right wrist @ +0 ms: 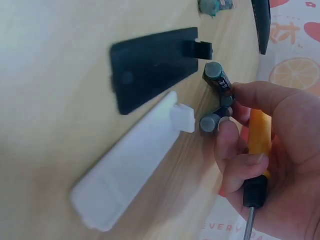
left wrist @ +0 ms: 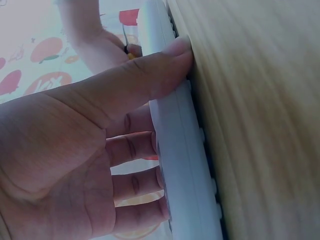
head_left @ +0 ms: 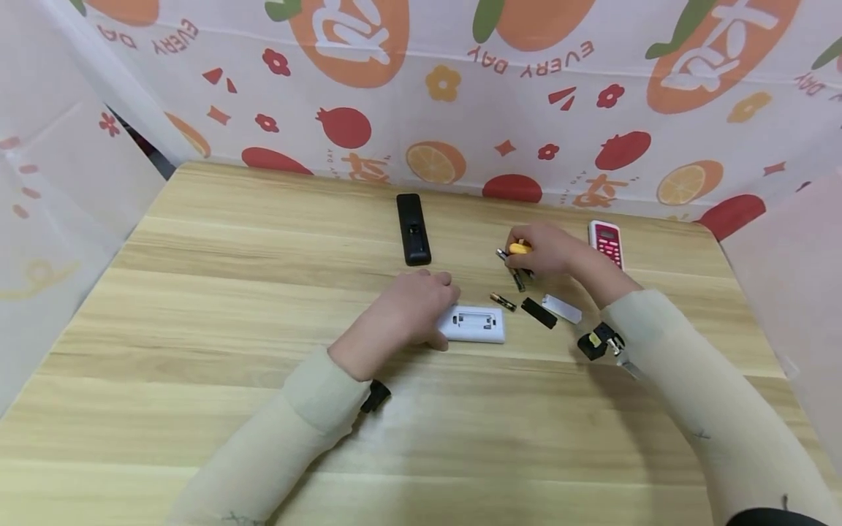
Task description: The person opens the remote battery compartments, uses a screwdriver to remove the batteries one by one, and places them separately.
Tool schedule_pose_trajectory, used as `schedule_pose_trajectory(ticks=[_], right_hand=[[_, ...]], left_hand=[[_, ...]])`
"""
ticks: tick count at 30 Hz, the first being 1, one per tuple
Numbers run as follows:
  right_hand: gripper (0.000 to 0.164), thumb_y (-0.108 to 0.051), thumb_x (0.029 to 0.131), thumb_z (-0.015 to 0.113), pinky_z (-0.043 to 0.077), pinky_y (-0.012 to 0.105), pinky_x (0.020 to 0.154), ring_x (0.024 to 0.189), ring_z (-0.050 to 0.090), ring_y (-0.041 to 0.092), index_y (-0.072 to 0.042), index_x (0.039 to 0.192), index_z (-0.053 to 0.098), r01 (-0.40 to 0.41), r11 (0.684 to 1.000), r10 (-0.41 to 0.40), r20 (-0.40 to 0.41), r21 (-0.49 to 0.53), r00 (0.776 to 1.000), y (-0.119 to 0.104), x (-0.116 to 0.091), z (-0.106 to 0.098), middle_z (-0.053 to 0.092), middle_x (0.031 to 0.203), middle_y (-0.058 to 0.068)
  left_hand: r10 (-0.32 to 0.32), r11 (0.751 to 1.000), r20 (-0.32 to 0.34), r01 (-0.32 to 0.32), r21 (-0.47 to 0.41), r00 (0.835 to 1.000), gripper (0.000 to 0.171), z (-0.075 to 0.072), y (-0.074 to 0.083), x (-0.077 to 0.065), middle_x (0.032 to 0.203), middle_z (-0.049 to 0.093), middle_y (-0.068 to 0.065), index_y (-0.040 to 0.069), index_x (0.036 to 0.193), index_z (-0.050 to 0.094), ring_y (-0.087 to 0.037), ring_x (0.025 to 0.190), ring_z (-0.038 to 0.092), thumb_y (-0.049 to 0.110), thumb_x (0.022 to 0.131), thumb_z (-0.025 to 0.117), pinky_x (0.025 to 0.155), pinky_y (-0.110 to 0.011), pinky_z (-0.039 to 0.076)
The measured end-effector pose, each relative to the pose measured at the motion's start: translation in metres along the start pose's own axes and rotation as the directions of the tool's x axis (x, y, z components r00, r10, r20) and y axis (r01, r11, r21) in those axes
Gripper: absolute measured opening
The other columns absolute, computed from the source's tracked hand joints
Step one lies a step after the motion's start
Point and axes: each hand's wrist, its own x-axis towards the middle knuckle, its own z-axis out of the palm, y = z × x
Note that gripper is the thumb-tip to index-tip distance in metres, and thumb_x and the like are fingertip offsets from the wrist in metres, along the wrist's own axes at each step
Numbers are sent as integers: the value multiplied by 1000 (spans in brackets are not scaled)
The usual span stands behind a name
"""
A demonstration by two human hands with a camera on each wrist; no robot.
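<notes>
My left hand (head_left: pixel 421 303) grips the left end of a white remote control (head_left: pixel 475 334), which lies on the table with its empty battery bay facing up. In the left wrist view, the thumb is along one long edge of the remote (left wrist: pixel 185 165) and the fingers reach over its back. A screwdriver with a yellow handle (right wrist: pixel 260 132) is tucked in the curled fingers of my right hand (head_left: pixel 546 248). That hand's thumb and index fingertips are at a battery (right wrist: pixel 216 75), with another battery (right wrist: pixel 209 123) right beside it. One more battery (head_left: pixel 503 302) lies nearer the remote.
A black battery cover (head_left: pixel 539 313) and a white battery cover (head_left: pixel 562 309) lie right of the white remote. Farther back are a black remote (head_left: pixel 412 230) and a red-and-white calculator (head_left: pixel 606 241). A fruit-print curtain (head_left: pixel 395 117) hangs behind the table.
</notes>
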Motion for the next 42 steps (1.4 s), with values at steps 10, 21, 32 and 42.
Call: schedule_pose_trajectory(ticks=[10,21,32,42], right_hand=[[16,-36,87,60,39,34,71,82,50,22,-25,99,58,-49,998,49,11,43,999,2,-24,5,57,91,2],[34,-39,84,63,40,35,69,81,48,20,-23,113,58,-34,996,54,-238,87,970,11,-83,-8,58,97,0],[29,-39,84,64,41,35,66,80,49,21,-26,109,59,-43,987,95,-343,155,935,45,-142,4,58,90,4],[34,-37,84,64,40,32,58,74,45,22,-22,114,56,-116,967,187,-327,226,926,64,-165,9,50,80,7]], left_hand=[[1,1000,0,-1,-27,1000,64,2,0,1,99,53,1,14,110,58,-19,84,49,49,62,79,74,-34,43],[117,993,-154,-120,-9,981,56,2,-2,-9,97,50,2,18,107,60,-16,84,46,51,64,76,70,-33,43],[314,948,-306,-282,145,899,58,-34,-21,19,106,56,-1,18,115,55,-20,93,49,40,66,78,70,-37,48],[282,954,-242,-245,173,928,54,-48,-56,71,120,49,-4,25,117,52,-28,114,38,21,70,79,89,-53,39]])
